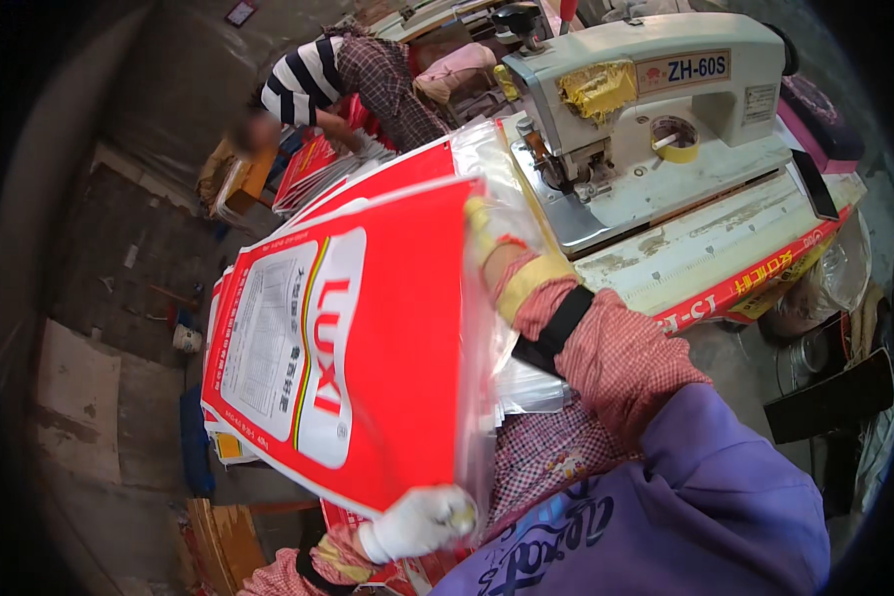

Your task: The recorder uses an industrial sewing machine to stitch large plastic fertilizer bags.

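A red and white printed sack (pixel 407 328) is raised in front of me, with a clear plastic edge along its right side. My left hand (pixel 417 521), in a white glove, is closed on its lower near corner. At the upper corner my right hand (pixel 489 233), in a yellowish glove and smeared by motion, grips the same edge; its fingers are partly hidden. More red sacks (pixel 397 171) lie in a stack behind and under the raised one, with clear plastic (pixel 492 164) showing at their ends.
A grey industrial sewing machine (pixel 656 99) stands on a worn table (pixel 666 248) at the right, a tape roll (pixel 673 139) on its base. Another person (pixel 368 84) bends over a pile of red sacks (pixel 313 164) at the far left. A dark phone-like slab (pixel 815 186) lies on the table.
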{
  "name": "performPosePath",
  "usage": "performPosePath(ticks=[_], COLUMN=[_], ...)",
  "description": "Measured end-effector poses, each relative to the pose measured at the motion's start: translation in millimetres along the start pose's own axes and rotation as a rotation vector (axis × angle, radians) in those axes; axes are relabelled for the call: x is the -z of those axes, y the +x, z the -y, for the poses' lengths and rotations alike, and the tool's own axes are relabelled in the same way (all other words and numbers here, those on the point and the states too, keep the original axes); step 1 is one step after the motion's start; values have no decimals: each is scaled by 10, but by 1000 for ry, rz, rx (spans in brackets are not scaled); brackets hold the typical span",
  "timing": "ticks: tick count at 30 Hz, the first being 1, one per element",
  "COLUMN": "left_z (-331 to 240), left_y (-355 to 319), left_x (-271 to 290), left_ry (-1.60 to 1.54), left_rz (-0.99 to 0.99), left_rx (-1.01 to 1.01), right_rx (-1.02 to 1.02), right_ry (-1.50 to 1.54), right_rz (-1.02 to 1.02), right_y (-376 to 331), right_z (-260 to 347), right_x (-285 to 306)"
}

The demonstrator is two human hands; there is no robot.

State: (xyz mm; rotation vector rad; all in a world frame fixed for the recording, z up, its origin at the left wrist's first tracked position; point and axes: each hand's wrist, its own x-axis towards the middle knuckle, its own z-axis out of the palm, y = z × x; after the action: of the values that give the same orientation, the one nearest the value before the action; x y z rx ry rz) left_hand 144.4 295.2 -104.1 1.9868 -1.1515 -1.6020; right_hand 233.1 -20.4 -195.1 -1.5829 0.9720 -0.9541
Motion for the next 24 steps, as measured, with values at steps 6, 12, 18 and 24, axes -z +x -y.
performPosePath(ticks=[6,12,18,24], left_z=[-298,-1466,-1773,-1588], left_y=[32,739,1438,1654], left_x=[400,1291,1360,1606], left_ry=[186,1346,1860,1799], left_rz=[368,-1056,-621,-1056], left_rx=[-116,-675,-301,-69], right_rx=[-69,366,484,551], right_ry=[56,-42,-178,-260], right_rz=[167,566,604,908], right_y=[-385,-564,-720,-894], right_z=[373,542,445,169], right_x=[268,155,-49,-65])
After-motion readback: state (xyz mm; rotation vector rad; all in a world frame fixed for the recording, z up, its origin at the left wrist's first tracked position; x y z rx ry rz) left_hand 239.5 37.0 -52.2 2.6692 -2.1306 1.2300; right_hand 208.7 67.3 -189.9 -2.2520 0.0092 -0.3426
